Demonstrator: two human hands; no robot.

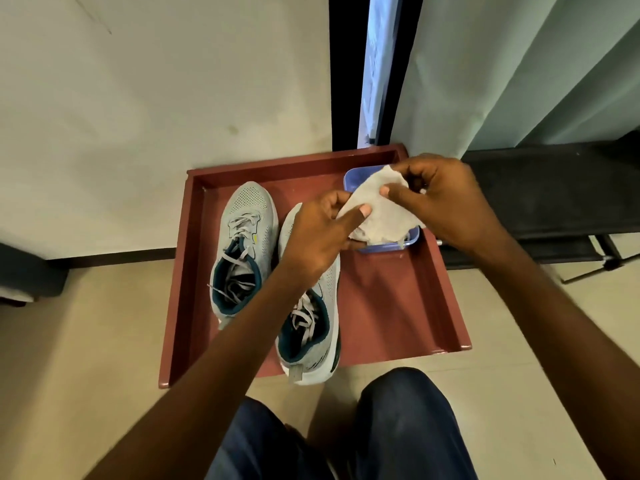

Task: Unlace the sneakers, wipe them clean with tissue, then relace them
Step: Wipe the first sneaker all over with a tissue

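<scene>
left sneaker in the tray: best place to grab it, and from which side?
Probably the heel collar of the left sneaker, coming from above at the near end. Its dark-lined opening faces up and gapes, laces loose, so fingers could hook inside with the thumb on the heel. The tray wall crowds its outer side, the other sneaker its inner side. Both hands are busy with the tissue.

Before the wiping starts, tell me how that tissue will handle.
Probably floppy: the tissue sags between the left hand and right hand pinching it. Likely very light. Its ragged lower edge suggests it tears easily.
</scene>
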